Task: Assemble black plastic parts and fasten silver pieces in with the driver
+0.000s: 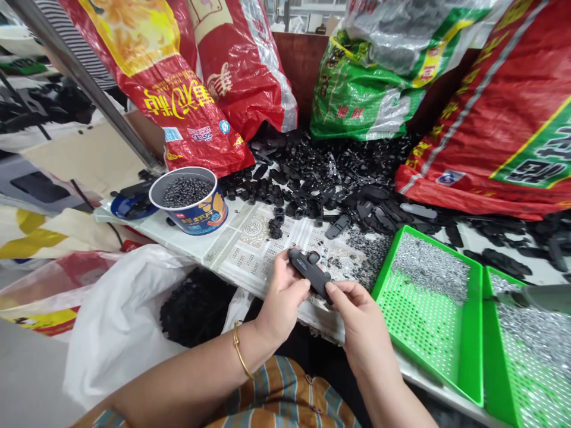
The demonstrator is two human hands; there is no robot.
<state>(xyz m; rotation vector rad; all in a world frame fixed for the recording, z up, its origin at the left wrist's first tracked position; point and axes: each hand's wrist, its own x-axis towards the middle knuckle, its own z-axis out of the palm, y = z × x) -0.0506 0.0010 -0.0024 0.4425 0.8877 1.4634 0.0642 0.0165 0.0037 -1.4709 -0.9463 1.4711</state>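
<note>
Both hands hold one long black plastic part (307, 272) with rounded knobs along its side, just above the table's front edge. My left hand (285, 291) grips its left end, thumb on top. At the right end, my right hand (354, 306) pinches the part between thumb and fingers. Behind it lie small black pieces (276, 224) and a flat oval black part (339, 226). A heap of loose black plastic parts (321, 166) spreads across the back of the table.
Two green perforated trays (476, 321) of small silvery metal pieces stand at right. A blue paper tub (196, 220) of black bits sits at left. Red sacks (205, 142) and a green sack (357, 107) line the back. An open white bag (116, 321) hangs below the left edge.
</note>
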